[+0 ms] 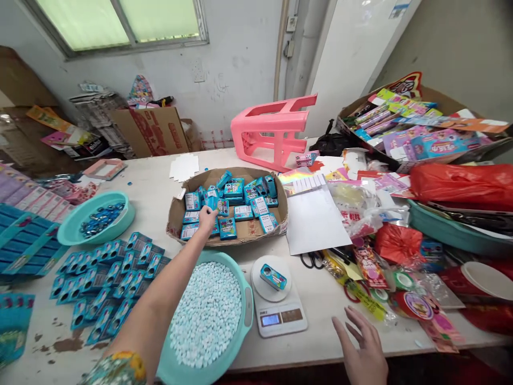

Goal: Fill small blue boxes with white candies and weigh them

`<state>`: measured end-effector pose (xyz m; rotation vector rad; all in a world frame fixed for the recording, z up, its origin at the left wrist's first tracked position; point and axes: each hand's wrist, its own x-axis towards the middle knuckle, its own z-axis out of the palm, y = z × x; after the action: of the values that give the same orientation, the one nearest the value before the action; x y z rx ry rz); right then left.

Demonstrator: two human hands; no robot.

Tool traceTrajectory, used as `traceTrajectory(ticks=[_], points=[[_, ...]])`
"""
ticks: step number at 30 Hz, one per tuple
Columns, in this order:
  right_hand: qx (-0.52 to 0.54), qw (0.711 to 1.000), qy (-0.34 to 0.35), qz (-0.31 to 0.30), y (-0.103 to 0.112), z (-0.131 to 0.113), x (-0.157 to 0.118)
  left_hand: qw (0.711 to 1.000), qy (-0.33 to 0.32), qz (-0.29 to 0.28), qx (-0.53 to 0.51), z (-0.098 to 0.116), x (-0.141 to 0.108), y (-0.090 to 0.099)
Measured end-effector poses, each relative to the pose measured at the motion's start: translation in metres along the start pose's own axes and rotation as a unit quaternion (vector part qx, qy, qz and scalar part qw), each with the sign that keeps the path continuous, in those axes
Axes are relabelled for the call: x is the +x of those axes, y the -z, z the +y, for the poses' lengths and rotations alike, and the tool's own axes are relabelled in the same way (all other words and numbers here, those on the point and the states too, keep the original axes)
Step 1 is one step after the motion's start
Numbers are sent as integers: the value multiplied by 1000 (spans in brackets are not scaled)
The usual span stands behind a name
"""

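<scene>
My left hand [207, 218] reaches into a shallow cardboard tray [175, 222], its fingers pinched on a small blue candy box [212, 202]. Around it in the tray lie several similar blue boxes [233, 188]. Below that arm sits a turquoise basin [247, 299] of pale blue candies [208, 315]. On a white kitchen scale [262, 310] rests one blue box [273, 276] with a round hole; the display digits are too small to read. My right hand [363, 347] hovers at the table's front edge, fingers spread, holding nothing, to the right of the scale.
Several open blue boxes [114, 272] stand at left, near a turquoise bowl [130, 211] of shiny blue pieces. A pink plastic stool [272, 131] lies on its side behind the tray. White paper [316, 222], scissors [311, 260] and mixed packaging crowd the right.
</scene>
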<state>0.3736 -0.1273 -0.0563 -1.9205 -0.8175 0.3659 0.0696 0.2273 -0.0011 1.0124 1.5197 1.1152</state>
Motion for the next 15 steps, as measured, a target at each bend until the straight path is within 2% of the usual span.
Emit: traceTrajectory(ticks=[2, 4, 6, 8, 10, 13, 15], points=[[22, 999, 24, -9, -12, -28, -1, 999, -34, 8, -13, 9, -32, 21], [60, 995, 70, -41, -26, -60, -8, 996, -52, -36, -60, 13, -75, 41], [104, 983, 136, -71, -41, -89, -23, 989, -45, -93, -101, 12, -123, 58], [135, 969, 165, -122, -57, -110, -46, 986, -4, -129, -104, 8, -167, 73], [183, 956, 132, -187, -72, -122, -76, 981, 71, -147, -109, -3, -203, 85], [282, 927, -22, -246, -94, -129, -125, 955, 190, -161, -161, -31, -240, 101], [326, 896, -98, -284, -105, -129, -151, 937, 234, -176, -191, -51, -256, 110]])
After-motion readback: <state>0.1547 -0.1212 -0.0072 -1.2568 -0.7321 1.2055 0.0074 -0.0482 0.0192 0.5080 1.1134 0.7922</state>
